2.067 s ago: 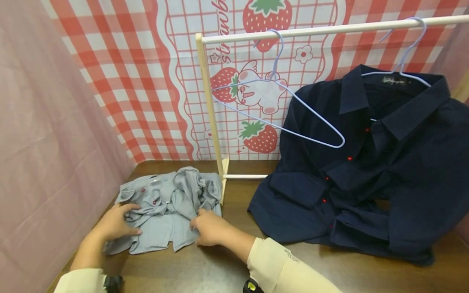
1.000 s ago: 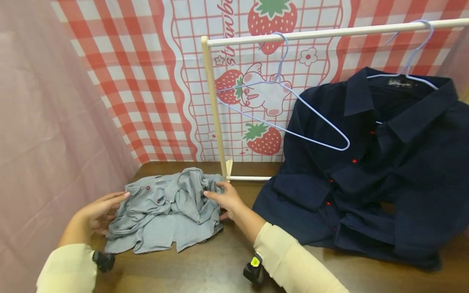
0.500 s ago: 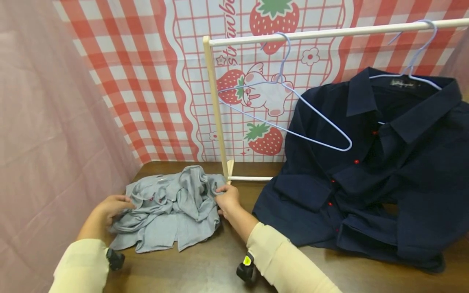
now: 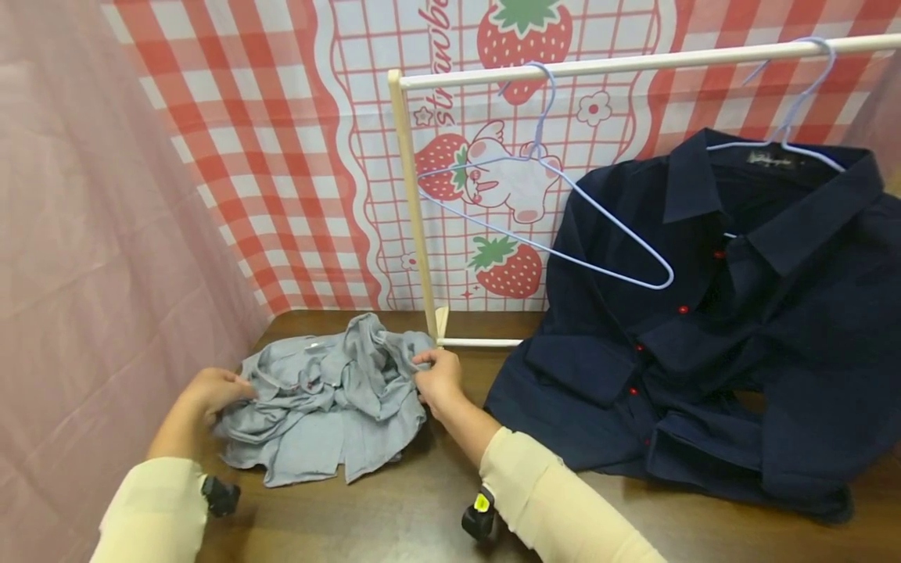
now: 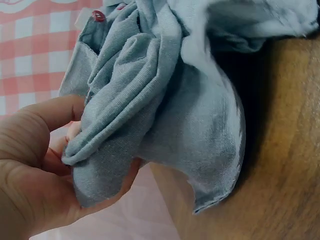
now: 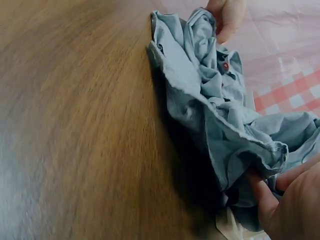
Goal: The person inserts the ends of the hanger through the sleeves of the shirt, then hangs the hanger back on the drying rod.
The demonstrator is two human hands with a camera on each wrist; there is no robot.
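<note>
The crumpled grey button-up shirt [image 4: 317, 426] lay bunched at the back left of the table [image 4: 394, 520], beside the foot of the wooden clothes rack [image 4: 633, 65]. You gripped it at opposite sides, probably to spread the load and keep the bundle from sagging. Your left hand [image 4: 214, 389] had its fingers [image 5: 127, 182] clamped on a folded end, thumb above and the others beneath. Your right hand [image 4: 439, 383] had its fingers pinched on the other side, close to the rack's post. The shirt's near edge stood partly off the table over a dark shadow; how much weight you carried I could not tell. Its red buttons faced up among the creases.

To the right, a lilac hanger [image 4: 539, 141] hung from the rail by its hook, its lower corner overlapping the navy shirt [image 4: 704, 352] in view. That shirt hung on a second hanger [image 4: 784, 129], which seemed to hold its collar spread. Behind stood a strawberry-print backdrop [image 4: 281, 156]; a pink curtain [image 4: 105, 274] bordered your left.
</note>
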